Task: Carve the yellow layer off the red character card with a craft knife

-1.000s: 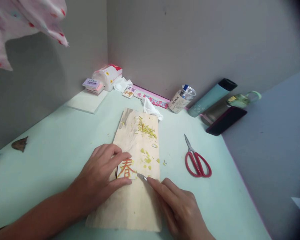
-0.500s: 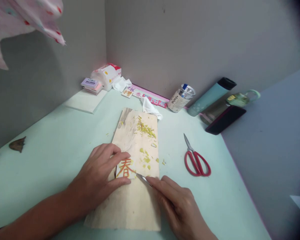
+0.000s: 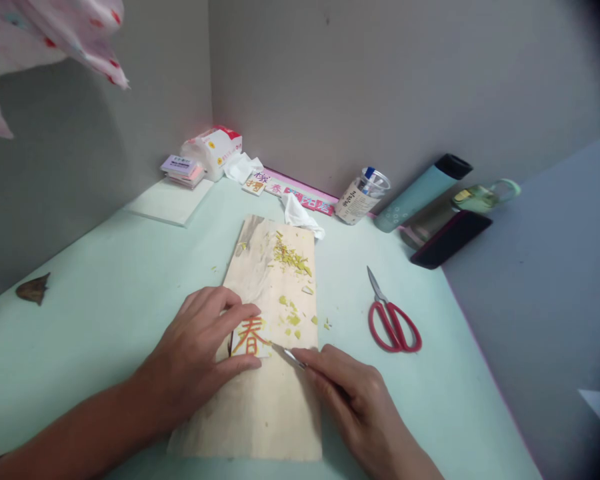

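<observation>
A small white carving block (image 3: 251,338) with a red-orange character and yellow-green edges lies on a wooden board (image 3: 290,413). My left hand (image 3: 207,333) grips it at the far and near edges, index finger above and thumb below. The block's left side is partly hidden by that hand. In my right hand (image 3: 353,393) is a slim carving knife (image 3: 294,359), its handle mostly covered by my fingers. The knife tip is at the block's right edge. Yellow-green shavings (image 3: 291,257) are scattered on the board's far half, with several flat flakes (image 3: 291,317) closer in.
Red-handled scissors (image 3: 395,327) lie right of the board. Along the back are a tissue pack (image 3: 213,150), crumpled tissue (image 3: 300,215), carved blocks (image 3: 310,201), a labelled plastic cup (image 3: 357,200), a blue-green bottle (image 3: 420,193) and a dark phone (image 3: 450,240). Pink fabric (image 3: 55,47) hangs upper left.
My right hand has turned slightly and the knife tip has shifted a little along the block's right edge. The left hand keeps its hold on the block.
</observation>
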Demonstrator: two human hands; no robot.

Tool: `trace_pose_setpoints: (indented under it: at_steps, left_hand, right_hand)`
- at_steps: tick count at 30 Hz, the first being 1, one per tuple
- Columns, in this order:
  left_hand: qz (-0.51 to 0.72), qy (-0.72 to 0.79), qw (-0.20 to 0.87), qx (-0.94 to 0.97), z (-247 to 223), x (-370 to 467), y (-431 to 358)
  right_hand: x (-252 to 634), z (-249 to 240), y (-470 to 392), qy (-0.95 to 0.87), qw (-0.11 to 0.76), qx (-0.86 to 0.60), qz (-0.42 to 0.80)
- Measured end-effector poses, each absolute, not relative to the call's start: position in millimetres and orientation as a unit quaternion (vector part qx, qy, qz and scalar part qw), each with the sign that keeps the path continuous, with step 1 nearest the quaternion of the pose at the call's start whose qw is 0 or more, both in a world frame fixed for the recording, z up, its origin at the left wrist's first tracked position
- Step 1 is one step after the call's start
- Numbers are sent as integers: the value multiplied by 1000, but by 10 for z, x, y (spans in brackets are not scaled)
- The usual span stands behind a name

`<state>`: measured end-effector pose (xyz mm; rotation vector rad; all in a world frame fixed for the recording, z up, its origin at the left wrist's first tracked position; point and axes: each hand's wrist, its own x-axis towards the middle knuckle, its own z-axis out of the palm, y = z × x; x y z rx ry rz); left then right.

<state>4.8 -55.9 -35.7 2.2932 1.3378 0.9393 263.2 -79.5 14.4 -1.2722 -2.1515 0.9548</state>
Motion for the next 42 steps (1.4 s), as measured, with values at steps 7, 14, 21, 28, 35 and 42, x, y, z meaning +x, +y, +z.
trace_pose_setpoints:
  at_steps: [7,14,21,28,35,42]
  left_hand:
    - [324,470,168,803,-363,48,-554]
    - [320,469,167,806,-350,43,-561]
    - [315,461,168,812,-353,27,-564]
    - [317,465,168,809,-347,35,-561]
    - [312,464,167,813,-346,27,-562]
    - [315,460,163,814,-343,41,-556]
  right_hand:
    - [2613,132,-786,-776,238,-463,356]
    - [2606,170,-783,-765,226,-468,381]
    - [2606,186,-779,-751,213,-471,410]
    - [2616,176,-751,-748,211,-471,417]
    - [2631,176,-743,-780,201,-454,382]
    - [2601,42,-825,-885,209,-402,107]
